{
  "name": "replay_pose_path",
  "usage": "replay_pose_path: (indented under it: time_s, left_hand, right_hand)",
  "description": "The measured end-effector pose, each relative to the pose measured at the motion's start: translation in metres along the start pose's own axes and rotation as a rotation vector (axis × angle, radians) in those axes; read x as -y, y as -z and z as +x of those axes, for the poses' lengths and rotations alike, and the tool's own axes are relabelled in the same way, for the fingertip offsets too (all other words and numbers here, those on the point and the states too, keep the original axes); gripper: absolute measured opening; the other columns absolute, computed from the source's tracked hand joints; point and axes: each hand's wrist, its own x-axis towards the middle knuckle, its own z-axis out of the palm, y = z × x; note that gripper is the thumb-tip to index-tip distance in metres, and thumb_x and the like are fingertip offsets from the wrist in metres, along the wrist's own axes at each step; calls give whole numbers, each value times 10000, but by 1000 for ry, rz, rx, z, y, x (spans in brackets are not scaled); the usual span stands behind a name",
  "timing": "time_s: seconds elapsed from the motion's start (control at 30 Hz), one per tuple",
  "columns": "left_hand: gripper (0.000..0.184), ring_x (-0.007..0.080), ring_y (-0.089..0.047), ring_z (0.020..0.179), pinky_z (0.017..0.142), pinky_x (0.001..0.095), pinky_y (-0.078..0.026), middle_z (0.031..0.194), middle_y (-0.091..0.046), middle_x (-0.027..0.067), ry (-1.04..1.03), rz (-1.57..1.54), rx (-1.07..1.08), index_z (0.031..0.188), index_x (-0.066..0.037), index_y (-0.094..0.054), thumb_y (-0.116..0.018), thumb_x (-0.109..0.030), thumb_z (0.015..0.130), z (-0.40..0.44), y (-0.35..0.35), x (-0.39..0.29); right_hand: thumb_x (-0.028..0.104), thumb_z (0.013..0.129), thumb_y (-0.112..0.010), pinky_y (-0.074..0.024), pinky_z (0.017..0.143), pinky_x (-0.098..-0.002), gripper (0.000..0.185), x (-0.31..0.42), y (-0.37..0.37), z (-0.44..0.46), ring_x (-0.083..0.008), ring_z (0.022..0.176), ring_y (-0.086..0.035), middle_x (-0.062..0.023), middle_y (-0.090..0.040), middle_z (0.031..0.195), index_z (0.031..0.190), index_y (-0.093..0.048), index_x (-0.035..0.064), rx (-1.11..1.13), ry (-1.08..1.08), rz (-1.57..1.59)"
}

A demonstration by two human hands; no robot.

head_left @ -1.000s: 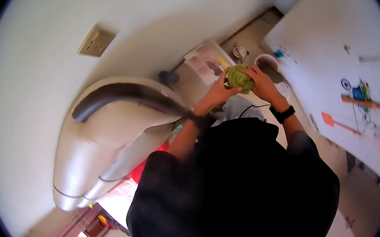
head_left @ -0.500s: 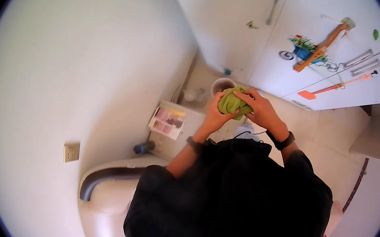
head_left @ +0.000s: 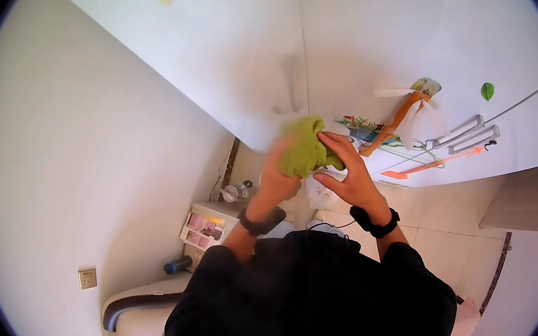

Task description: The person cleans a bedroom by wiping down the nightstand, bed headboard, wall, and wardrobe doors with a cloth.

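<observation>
A green cloth (head_left: 307,149) is bunched between my two hands, held up in front of the white doors. My left hand (head_left: 276,176) grips its left side and underside, and motion smears the fingers there. On the cloth's right edge, my right hand (head_left: 353,177) has its fingers over the top and its thumb lower down, with folds of fabric between. Each wrist wears a black band. Below my hands, a whitish plastic bag (head_left: 322,193) is partly hidden.
Tall white doors (head_left: 228,52) rise ahead, with an orange fly swatter (head_left: 396,175) and metal handles (head_left: 475,137). A low cabinet to the left carries a box with pink pictures (head_left: 204,227). Nearby are a dark blue bottle (head_left: 178,265) and a sofa armrest (head_left: 136,305).
My view has tilted up toward the doors. The cloth has been raised and partly unfolded from a compact bundle. The white bin behind my hands no longer shows, while the plastic bag does.
</observation>
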Motion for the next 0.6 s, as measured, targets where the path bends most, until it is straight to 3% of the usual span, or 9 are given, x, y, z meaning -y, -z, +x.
replay_pose_path:
  time_s: [0.1,0.2,0.33,0.4,0.5,0.6]
  left_hand:
    - [692,221,-534,1187,1010,337,-433,1318,-509,119,-208,26,-107,1379,-36,-452,-736,56,754,31,4,1]
    - [665,223,-551,1155,991,337,-445,1296,-522,121,-198,-5,-178,1371,-35,-455,-726,47,769,55,8,16]
    - [579,225,-579,1096,936,342,-474,1235,-554,121,-21,-156,-39,1322,-16,-481,-722,11,796,89,19,20]
    - [540,236,-598,1060,898,348,-488,1187,-577,127,7,-143,-33,1296,-11,-493,-719,-5,806,85,13,45]
    - [560,338,-594,1027,856,406,-492,1112,-603,153,79,-86,16,1247,-39,-572,-782,-20,728,67,5,90]
    - [562,354,-589,1016,838,421,-486,1102,-606,159,120,-192,31,1235,-50,-579,-793,-34,715,57,1,106]
  right_hand:
    - [76,754,-753,-382,1060,-372,696,12,-6,31,-314,1273,-482,-165,-477,1391,1399,-496,47,-60,93,-39]
    - [63,751,-739,-422,1005,-369,644,22,-17,62,-323,1186,-535,-171,-520,1314,1359,-527,43,-155,161,-121]
    - [58,761,-726,-469,888,-360,495,0,-33,94,-318,1018,-581,-151,-574,1147,1229,-573,21,-278,133,-177]
    - [103,795,-737,-480,819,-350,440,-22,-40,95,-287,955,-579,-131,-569,1081,1203,-586,31,-308,87,-221]
    - [130,829,-730,-474,752,-335,366,-63,-60,87,-246,876,-562,-116,-552,998,1154,-595,29,-355,-25,-158]
    - [130,846,-711,-467,734,-322,317,-79,-75,75,-218,847,-556,-113,-546,960,1121,-595,23,-378,-145,-105]
